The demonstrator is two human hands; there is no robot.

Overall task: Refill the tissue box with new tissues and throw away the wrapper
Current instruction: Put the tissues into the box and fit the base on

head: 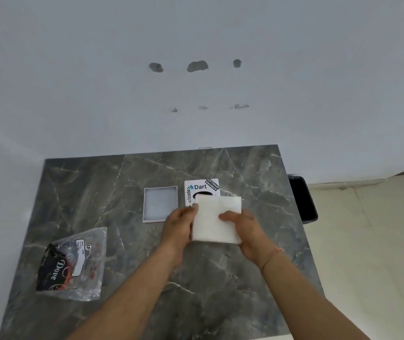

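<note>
Two bare hands hold a white stack of tissues (216, 218) above a grey marble table (98, 192), the left hand (180, 223) gripping its left edge with fingers curled, the right hand (241, 228) clasping the right side, thumb laid across the top. Partly hidden behind the stack lies the tissue box (202, 190), printed "Dart" and "code", with its open white lid (160, 203) just beside it to the left. Well apart, near the table's left edge, rests the clear plastic wrapper (73, 263). A black bin (302, 198) stands on the floor beside the table's right edge.
</note>
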